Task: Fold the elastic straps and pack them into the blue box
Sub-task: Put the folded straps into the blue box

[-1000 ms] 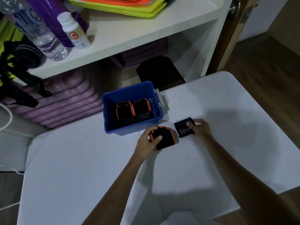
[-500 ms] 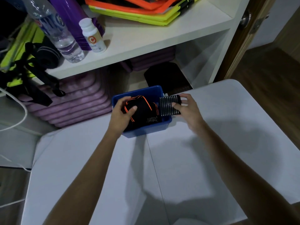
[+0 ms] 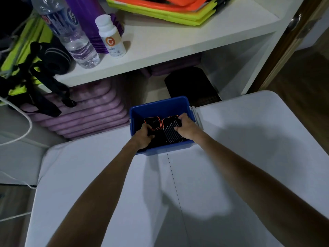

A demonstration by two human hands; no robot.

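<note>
Change: a second ago the black, orange-edged folded elastic strap and its ribbed black-and-white striped end lay on the white table under both hands; half a second ago they were carried over the rim; now both hands are down inside the blue plastic box.
Meaning for the task: this strap looks folded and in the middle of being packed (the placing step, I judge, with only the release left).
Where the strap is: the folded strap sits in the near half of the box, centre of the frame, in front of the black, orange-trimmed straps already packed against the far side.
Left grip: the left hand is curled round the strap's plain black part at the box's near-left corner, grasping it.
Right grip: the right hand pinches the striped end at the right wall, fingers bent over it.
Axis: the bundle's long axis seems to run left to right across the frame, between the two hands; the white stripes run from upper right to lower left, so the ribbed end is a little skewed.
Facing: the striped end points toward the right of the frame; whether the strap lies flat on the bottom I cannot tell.
Table: the table fills the lower frame.
Surroundings: a white shelf in the upper frame carries a clear water bottle.
</note>
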